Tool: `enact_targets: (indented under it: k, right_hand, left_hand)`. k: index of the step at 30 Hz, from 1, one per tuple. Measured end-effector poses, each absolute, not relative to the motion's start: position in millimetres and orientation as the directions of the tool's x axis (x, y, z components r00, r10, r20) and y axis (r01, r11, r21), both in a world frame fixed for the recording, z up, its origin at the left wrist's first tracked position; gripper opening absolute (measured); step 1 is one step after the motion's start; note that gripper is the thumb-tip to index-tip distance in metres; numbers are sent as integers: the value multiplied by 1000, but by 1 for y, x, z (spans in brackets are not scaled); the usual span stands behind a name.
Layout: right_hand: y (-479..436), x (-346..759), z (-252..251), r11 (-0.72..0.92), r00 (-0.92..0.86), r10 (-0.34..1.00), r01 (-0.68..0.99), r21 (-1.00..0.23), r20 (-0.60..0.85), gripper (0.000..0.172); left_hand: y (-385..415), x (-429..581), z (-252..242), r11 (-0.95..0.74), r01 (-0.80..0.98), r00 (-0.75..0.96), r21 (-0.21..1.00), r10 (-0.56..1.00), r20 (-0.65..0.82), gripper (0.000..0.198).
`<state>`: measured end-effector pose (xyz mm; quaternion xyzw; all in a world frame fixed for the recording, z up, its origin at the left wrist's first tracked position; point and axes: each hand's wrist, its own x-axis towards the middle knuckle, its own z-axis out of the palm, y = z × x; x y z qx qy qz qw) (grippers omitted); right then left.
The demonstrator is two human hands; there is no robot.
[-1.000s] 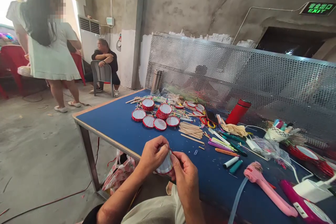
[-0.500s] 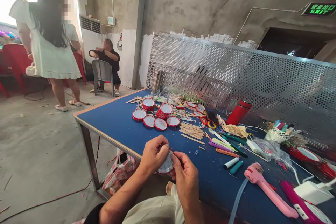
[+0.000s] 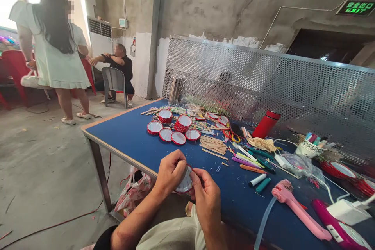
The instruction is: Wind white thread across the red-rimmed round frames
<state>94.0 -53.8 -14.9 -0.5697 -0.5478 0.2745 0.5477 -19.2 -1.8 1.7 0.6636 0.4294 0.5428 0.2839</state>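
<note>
Near the table's front edge I hold a small round white disc with a red rim (image 3: 185, 184), tilted between my hands. My left hand (image 3: 170, 174) is closed at its upper left rim, thumb and fingertips pinched together. Whether a thread is also in that pinch, I cannot make out. My right hand (image 3: 206, 193) grips the right rim between thumb and curled fingers. Beyond my hands lie several similar red-rimmed discs (image 3: 178, 138), some of them in a stack (image 3: 183, 123). A pile of flat wooden sticks (image 3: 213, 144) lies to their right.
Markers (image 3: 249, 160), a red flask (image 3: 266, 124), a pink-handled tool (image 3: 301, 211) and a cup of pens (image 3: 309, 149) occupy the right of the blue table (image 3: 123, 133). A perforated metal screen (image 3: 263, 82) stands behind. Two people are at the left, one standing (image 3: 52, 54), one seated (image 3: 123, 66).
My hands stay on the disc with only a slight shift, and more of its white face shows. The seated person has stretched an arm out to the left.
</note>
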Motion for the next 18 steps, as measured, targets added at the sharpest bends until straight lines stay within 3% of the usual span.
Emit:
enact_targets:
  k: [7, 13, 18]
  right_hand:
    - [-53, 94, -19, 232, 260, 911, 315, -920, 319, 32]
    - [-51, 93, -14, 163, 368, 901, 205, -965, 230, 38]
    - [-48, 96, -9, 165, 484, 849, 135, -977, 210, 44]
  left_hand:
    - [2, -20, -2, -456, 213, 61, 864, 889, 454, 15]
    - [8, -25, -2, -333, -74, 68, 940, 939, 338, 31]
    - [10, -27, -9, -285, -109, 61, 952, 954, 293, 30]
